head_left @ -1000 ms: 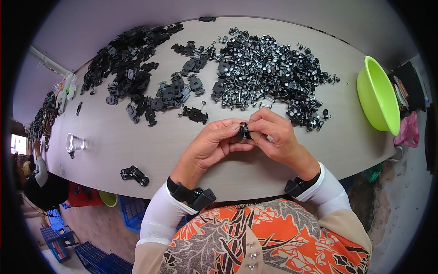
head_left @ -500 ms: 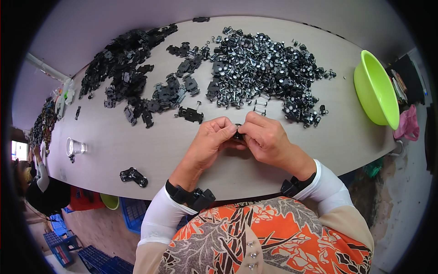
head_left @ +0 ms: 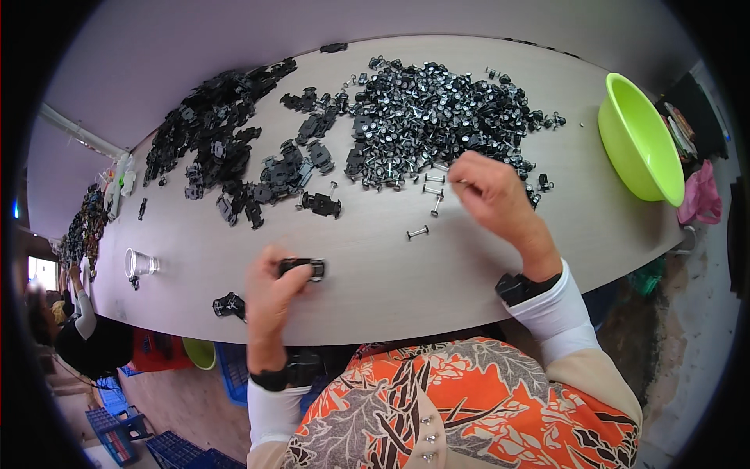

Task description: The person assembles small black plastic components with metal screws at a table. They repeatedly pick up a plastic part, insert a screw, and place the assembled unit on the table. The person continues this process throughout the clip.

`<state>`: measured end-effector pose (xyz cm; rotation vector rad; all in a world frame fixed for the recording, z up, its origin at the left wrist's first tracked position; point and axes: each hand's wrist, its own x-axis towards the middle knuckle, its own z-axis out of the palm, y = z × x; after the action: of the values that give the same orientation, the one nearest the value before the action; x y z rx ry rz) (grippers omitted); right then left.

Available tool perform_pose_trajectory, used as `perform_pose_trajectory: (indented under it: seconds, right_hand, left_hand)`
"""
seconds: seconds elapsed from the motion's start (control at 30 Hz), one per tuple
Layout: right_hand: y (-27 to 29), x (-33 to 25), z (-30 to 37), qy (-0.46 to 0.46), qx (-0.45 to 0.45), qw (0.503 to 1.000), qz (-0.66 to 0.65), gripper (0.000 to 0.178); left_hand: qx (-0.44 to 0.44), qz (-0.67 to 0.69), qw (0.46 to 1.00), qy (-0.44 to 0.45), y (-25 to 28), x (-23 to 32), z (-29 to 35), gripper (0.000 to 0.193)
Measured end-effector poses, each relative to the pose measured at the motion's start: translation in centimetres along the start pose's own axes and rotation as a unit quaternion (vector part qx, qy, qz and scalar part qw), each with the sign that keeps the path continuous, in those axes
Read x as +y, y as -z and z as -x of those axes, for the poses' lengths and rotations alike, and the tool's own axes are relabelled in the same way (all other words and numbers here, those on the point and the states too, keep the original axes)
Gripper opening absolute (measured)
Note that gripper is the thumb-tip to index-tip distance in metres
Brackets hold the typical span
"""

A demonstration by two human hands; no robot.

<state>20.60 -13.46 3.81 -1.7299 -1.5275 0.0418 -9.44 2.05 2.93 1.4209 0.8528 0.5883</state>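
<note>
Between the thumb and fingers of my left hand (head_left: pixel 273 289), somewhat blurred, is a black toy car chassis (head_left: pixel 316 270) above the table's front left. My right hand (head_left: pixel 494 191) is over the near edge of a big pile of small wheel axles (head_left: pixel 437 109), its fingers curled together. What they pinch, if anything, is too small to make out. Left of that hand lie a few loose axles, one (head_left: pixel 418 233) apart on the bare tabletop. Beside my left wrist rest some black chassis pieces (head_left: pixel 229 305), partly hidden by the hand.
A heap of black chassis (head_left: pixel 207 125) covers the far left, with grey-black ones (head_left: pixel 285 172) nearer the middle. A clear plastic cup (head_left: pixel 141 262) lies at left. At right stands a lime-green basin (head_left: pixel 641 144). Another person (head_left: pixel 90 336) works at the far left.
My hands have parted. The left has moved left and nearer with the chassis; the right has gone up and right to the axle pile. More loose axles lie apart from the pile.
</note>
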Motion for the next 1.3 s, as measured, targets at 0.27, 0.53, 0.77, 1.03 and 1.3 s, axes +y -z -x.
perform_pose_trajectory:
  seconds: [0.27,0.53,0.77,1.03,1.3]
  right_hand:
    - [-3.9,-2.3,1.4,0.048,-0.200,0.978,0.026,0.008]
    - [-5.3,-1.6,1.4,0.023,-0.197,0.978,0.060,0.009]
    - [-4.8,-1.1,1.8,-0.034,-0.185,0.979,0.080,0.016]
    - [-3.3,-0.7,1.0,0.026,-0.271,0.962,-0.007,0.032]
    - [-2.9,-1.6,1.2,-0.019,-0.224,0.974,-0.009,0.032]
  left_hand:
    - [0.229,-0.540,0.792,-0.169,8.9,-0.8,1.3,0.029]
    - [0.032,-0.459,0.826,-0.326,-2.0,-0.1,-6.4,0.029]
    - [-0.012,-0.392,0.888,-0.240,-5.5,0.2,-9.1,0.015]
    - [-0.147,0.181,0.968,0.087,-7.6,0.6,-8.3,0.014]
    - [-0.168,0.164,0.967,0.097,-7.2,-1.5,-8.5,0.014]
